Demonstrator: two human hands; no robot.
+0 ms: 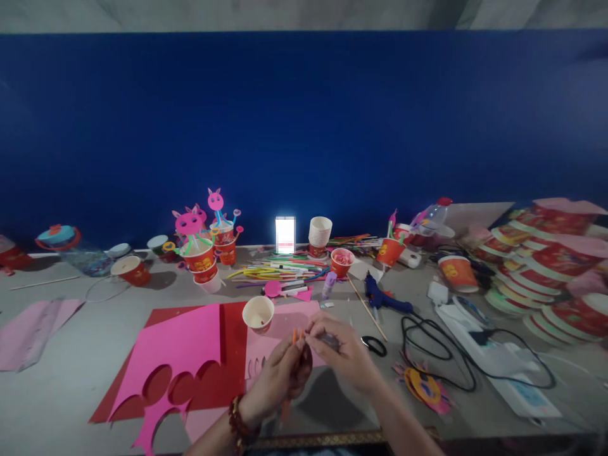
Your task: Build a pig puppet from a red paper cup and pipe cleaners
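Note:
My left hand (287, 367), with a beaded bracelet on its wrist, is closed around an orange pipe cleaner (295, 335). Two orange ends stick up above its fingers, and an orange length hangs below. My right hand (339, 345) meets it from the right, thumb and fingers pinched at the upper ends. A greyish patch shows by the right fingers; I cannot make it out. Just behind the hands stands a white-lined paper cup (259, 315). Beneath them lies light pink paper (304, 310), and bright pink paper (190, 335) with rounded cutouts lies to the left.
Several colored pipe cleaners (280, 271) lie at the back. Pink-faced cup figures (199, 259) stand left of them. On the right are a blue glue gun (382, 297), its black cord, black-handled scissors (374, 346), a power strip (498, 361) and stacked red cups (546, 266).

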